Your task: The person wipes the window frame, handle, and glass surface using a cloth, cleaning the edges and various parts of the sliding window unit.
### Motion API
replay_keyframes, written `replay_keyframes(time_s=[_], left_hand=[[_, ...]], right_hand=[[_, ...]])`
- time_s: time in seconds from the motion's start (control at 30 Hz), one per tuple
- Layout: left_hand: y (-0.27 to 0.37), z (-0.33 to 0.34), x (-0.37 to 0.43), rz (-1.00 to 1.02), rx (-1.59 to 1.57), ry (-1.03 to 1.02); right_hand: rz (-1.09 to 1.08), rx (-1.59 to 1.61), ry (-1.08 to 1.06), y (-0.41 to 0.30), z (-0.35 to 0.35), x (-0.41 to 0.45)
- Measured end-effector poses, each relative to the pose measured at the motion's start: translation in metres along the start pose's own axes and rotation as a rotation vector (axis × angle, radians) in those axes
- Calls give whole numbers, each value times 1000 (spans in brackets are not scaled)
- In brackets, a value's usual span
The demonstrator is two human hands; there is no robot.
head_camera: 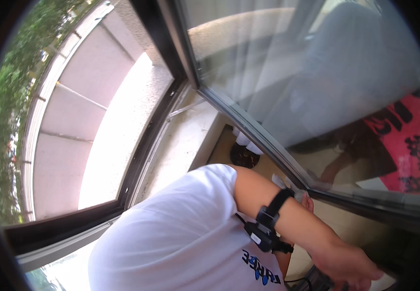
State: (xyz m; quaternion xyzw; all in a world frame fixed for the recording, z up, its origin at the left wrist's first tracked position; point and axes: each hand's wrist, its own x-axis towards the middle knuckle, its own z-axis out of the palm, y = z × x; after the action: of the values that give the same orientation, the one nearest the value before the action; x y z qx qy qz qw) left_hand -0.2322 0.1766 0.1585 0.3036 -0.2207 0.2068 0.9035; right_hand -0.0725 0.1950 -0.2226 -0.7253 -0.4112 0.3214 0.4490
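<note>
An open glass window sash [253, 132] with a dark metal frame slants across the view. Near its lower corner, beyond my left forearm, the fingers of my right hand [307, 202] hold a pale cloth [298, 194] against the frame edge; my left arm hides most of that hand and its forearm. My left hand [348, 267] is low on the right with bent fingers, and whether it grips anything cannot be told. A black strap with a small black device [262, 232] is on my left arm. The glass mirrors an arm and a hand.
The open window's dark fixed frame [148, 131] and white sill [184, 134] lie left of the sash, joined by a metal stay [186, 109]. Outside are a ledge, a railing [37, 145] and trees. A dark round object [245, 155] and white fabric lie below; red printed material [406, 145] shows in the glass.
</note>
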Motion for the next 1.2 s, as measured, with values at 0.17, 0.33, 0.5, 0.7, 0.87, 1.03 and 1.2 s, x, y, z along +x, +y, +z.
replay_keyframes(time_s=[0.17, 0.33, 0.5, 0.7, 0.87, 1.03, 1.2], left_hand=[[-18, -4, 3, 141, 394, -44], [-23, -10, 0, 221, 551, -40], [-26, -15, -1, 265, 620, -25], [-31, -19, 2, 290, 683, -10], [-38, -15, 2, 291, 714, -36], [-38, -19, 6, 322, 760, -1], [-28, -16, -7, 249, 914, 28]], right_hand=[[8, -133, 6, 19, -4, 18], [42, -239, 21, 37, -13, 38], [38, -265, -46, 37, -20, 42], [-67, -92, -118, 20, -13, 27], [49, 40, -53, 22, -19, 21], [140, 158, -85, 21, -12, 17], [95, 208, -145, -7, -13, 0]])
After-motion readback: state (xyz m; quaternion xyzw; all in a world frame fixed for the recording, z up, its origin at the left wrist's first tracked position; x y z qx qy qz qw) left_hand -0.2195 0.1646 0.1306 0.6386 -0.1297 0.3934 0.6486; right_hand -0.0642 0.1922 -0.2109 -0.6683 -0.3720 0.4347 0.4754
